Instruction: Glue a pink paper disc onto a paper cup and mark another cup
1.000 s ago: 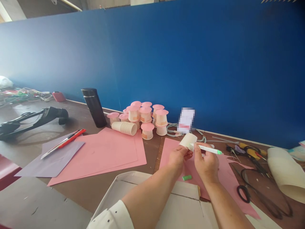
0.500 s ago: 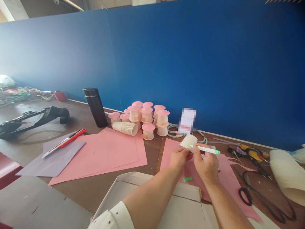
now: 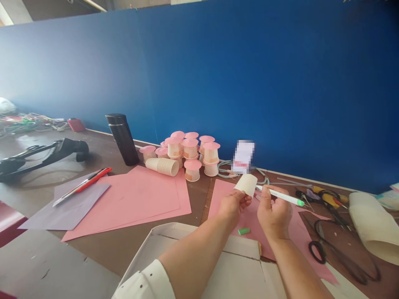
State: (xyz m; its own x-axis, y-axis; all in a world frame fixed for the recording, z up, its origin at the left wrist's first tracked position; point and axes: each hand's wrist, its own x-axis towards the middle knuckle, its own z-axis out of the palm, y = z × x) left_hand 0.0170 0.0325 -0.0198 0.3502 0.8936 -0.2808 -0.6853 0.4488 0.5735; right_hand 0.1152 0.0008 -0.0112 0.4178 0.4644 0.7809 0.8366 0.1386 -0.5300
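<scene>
My left hand [image 3: 234, 204] is closed on a plain off-white paper cup [image 3: 247, 185], tilted with its narrower base upward. In my right hand [image 3: 274, 214] is a white marker pen [image 3: 283, 195] with a green end, its tip pointing left towards the cup and a little apart from it. A green pen cap [image 3: 244, 231] lies on the pink paper [image 3: 218, 189] below my hands. Further left stand several stacked paper cups topped with pink paper discs [image 3: 192, 165]. In front of them a nested stack of plain cups [image 3: 162, 166] lies on its side.
A red utility knife [image 3: 93, 180] rests on purple paper [image 3: 67, 211] beside large pink sheets [image 3: 124, 207]. A black flask [image 3: 123, 139] stands behind. Scissors [image 3: 317, 252], cables and a large pale roll [image 3: 374, 226] lie at right. A white cardboard piece [image 3: 230, 265] is nearest me.
My right hand has drawn the marker pen back to the right, away from the cup. My left hand still holds the cup, turned slightly. The view has shifted a little.
</scene>
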